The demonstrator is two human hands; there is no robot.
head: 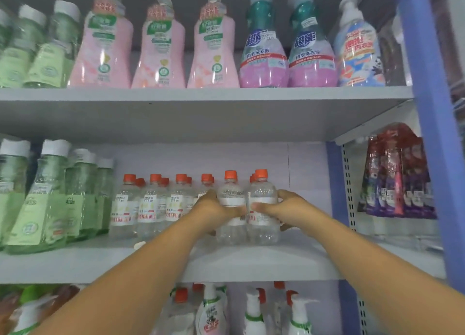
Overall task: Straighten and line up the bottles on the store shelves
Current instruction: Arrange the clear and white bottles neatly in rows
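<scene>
left hand (214,208) gripping clear orange-capped bottle (231,208) | right hand (279,210) gripping its neighbour bottle (263,208) | both bottles upright, touching, between the hands on middle shelf (251,264) | more orange-capped bottles (151,203) left of left hand

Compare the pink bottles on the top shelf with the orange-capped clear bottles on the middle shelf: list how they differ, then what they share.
The pink bottles are tall, flare wide at the base and have pale tops; the orange-capped bottles are shorter, straight-sided and clear. The pink bottles stand untouched; two orange-capped ones are held, one by the left hand, one by the right hand. Both kinds stand upright in rows and carry labels.
</scene>
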